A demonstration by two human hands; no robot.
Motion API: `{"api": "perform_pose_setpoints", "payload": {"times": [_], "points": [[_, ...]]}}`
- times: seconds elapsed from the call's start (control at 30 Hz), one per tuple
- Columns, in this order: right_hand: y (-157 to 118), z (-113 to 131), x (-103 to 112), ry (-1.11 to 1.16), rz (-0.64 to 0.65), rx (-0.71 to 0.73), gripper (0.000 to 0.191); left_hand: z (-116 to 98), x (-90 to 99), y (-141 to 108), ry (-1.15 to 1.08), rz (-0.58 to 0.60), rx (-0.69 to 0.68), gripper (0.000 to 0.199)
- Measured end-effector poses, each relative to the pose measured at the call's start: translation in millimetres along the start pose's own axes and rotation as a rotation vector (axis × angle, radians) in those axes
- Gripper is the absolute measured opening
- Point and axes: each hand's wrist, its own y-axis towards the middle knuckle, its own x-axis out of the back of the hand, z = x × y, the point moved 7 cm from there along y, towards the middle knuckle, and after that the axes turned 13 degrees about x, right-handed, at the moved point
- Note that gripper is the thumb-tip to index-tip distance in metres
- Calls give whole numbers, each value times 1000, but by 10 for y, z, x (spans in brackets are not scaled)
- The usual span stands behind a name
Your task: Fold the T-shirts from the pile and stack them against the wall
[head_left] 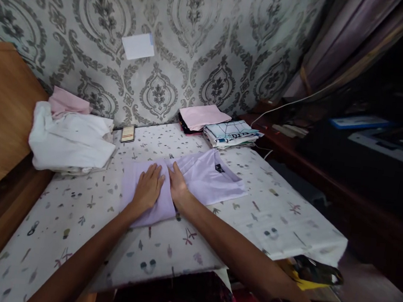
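A lavender shirt [213, 178] lies on the patterned white sheet, its neckline and dark label toward the right and its left part folded over. My left hand [149, 186] rests flat on the folded part, palm down with the fingers stretched out. Just to its right, my right hand [177, 184] stands on edge along the fold, touching the cloth with its fingers extended. Nothing is gripped in either hand.
White clothes [75, 140] are piled at the left with a pink cloth [68, 103] behind. Folded clothes with a pink top piece [205, 117] and a printed white one [232, 132] lie at the back. A small card-like object [128, 133] sits near the wall.
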Motion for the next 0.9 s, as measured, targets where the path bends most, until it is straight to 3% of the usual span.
{"api": "perform_pose_setpoints", "payload": {"times": [0.17, 0.3, 0.37, 0.43, 0.57, 0.73, 0.9], "points": [[45, 55, 92, -125, -73, 53, 44, 30, -39, -22, 17, 11, 32, 57], [33, 394, 186, -433, -158, 320, 30, 93, -74, 10, 6, -17, -37, 54], [29, 559, 92, -704, -59, 453, 32, 192, 22, 117, -42, -62, -94, 48], [52, 605, -77, -997, 125, 523, 33, 380, 197, 302, -72, -120, -100, 42], [160, 409, -271, -1443, 412, 471, 37, 846, 507, 727, -58, -155, 11, 29], [248, 160, -150, -1867, 490, 360, 43, 1053, 535, 906, -100, -80, -1, 7], [254, 77, -37, -1988, 535, 366, 49, 1108, 536, 862, -205, -86, -20, 10]]}}
